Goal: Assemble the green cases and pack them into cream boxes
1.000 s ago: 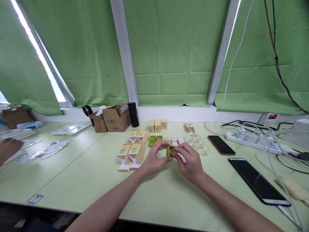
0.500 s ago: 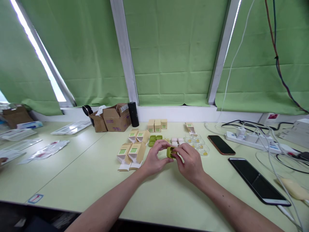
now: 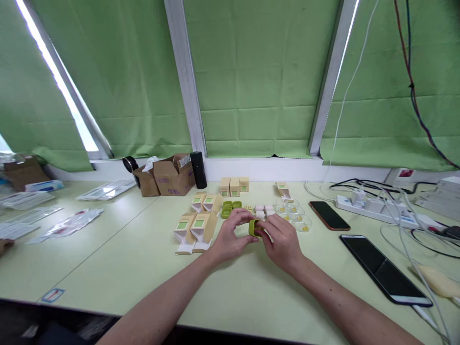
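Note:
My left hand [image 3: 235, 235] grips a small olive-green box [image 3: 253, 228] between thumb and fingers, above the table. The fingertips of my right hand [image 3: 282, 239] are pinched together at the open right side of the box, partly inside it. Whatever they hold there is hidden. Just beyond my hands sit several green boxes [image 3: 227, 211], small white pieces [image 3: 264, 209], tiny yellowish pieces [image 3: 248, 208] and clear plastic trays with yellow dots [image 3: 300, 221]. Left of my left hand stand several opened beige cartons with green labels [image 3: 204, 225].
Three closed beige cartons [image 3: 235, 187] stand at the back, near a black cylinder [image 3: 198, 170] and a brown cardboard box [image 3: 174, 176]. On the right lie two phones [image 3: 384, 268], a power strip [image 3: 377, 211] and cables. Another person's hand [image 3: 5, 245] shows at the left edge.
The green box has turned slightly in my left hand, and my right fingertips reach a little differently into its opening. At the far left, the other person's hand has come further into view.

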Demonstrator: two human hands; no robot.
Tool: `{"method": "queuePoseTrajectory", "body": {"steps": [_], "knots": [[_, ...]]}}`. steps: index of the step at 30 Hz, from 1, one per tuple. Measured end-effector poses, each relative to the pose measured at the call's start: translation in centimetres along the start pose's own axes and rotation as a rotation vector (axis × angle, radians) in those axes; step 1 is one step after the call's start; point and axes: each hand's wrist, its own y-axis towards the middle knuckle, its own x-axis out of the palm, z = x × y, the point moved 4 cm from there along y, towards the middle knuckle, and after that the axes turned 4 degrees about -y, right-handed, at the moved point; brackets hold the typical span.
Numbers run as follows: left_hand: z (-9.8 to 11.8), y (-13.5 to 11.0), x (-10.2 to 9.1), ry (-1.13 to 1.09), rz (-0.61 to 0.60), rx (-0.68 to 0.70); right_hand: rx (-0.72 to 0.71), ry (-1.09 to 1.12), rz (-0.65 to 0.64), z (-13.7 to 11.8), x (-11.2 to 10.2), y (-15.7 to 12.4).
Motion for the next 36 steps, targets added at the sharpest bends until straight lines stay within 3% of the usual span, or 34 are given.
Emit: {"method": "queuePoseTrajectory", "body": {"steps": [14, 18, 26, 36], "knots": [[0.2, 0.4, -0.7, 0.030, 0.020, 0.006, -0.073, 0.137, 0.002, 0.4, -0.7, 0.1], [0.3, 0.4, -1.1, 0.097, 0.070, 0.006, -0.012, 0.205, 0.018, 0.5, -1.0, -0.1], [-0.1, 0.3, -1.3, 0.191, 0.136, -0.005, 0.102, 0.221, -0.138, 0.3, 0.5, -0.8], [-0.1, 0.1, -0.7, 0.174, 0.059, 0.056, 0.170, 0.338, -0.126, 0.8, 1.1, -1.0]]}}
